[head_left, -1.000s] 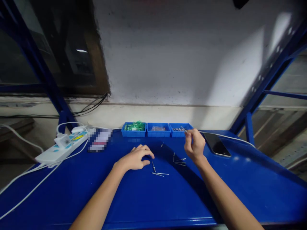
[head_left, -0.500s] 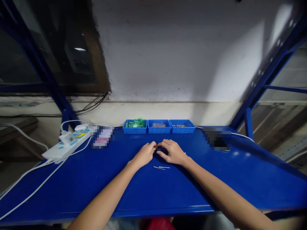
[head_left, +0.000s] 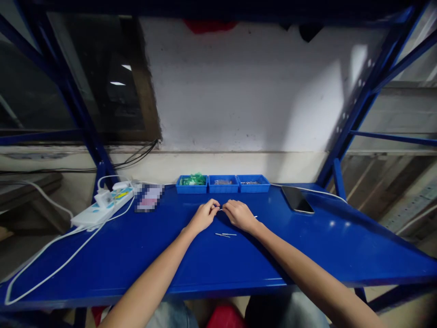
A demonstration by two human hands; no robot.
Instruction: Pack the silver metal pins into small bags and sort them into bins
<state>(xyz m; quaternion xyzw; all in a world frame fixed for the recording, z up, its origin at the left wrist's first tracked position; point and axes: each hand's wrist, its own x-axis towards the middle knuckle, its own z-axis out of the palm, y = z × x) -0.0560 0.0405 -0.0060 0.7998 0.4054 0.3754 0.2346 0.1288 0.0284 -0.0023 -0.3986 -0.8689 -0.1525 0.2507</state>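
Note:
My left hand (head_left: 205, 214) is closed in a pinch above the middle of the blue table. Fingers of my right hand (head_left: 239, 214) are bunched together just beside it. Between the two sets of fingertips shows a thin pale metal piece, apparently a rivet (head_left: 220, 209); both hands grip it, and its ends are hidden. Nearer me on the table lie two thin silver rivets (head_left: 225, 235), almost crossing. The tip of another thin metal piece (head_left: 256, 217) peeks out by my right wrist.
Three blue bins stand along the back: one with green plastic bags (head_left: 193, 179), one with small clear packets (head_left: 223, 182), one with metal pieces (head_left: 251, 183). A phone (head_left: 297, 199) lies right. A power strip (head_left: 104, 206) with cables and a blurred card (head_left: 149, 198) lie left.
My right hand's fingers have closed in toward the left fingertips, and the thin metal piece shows between them. The view has tilted and shifted slightly.

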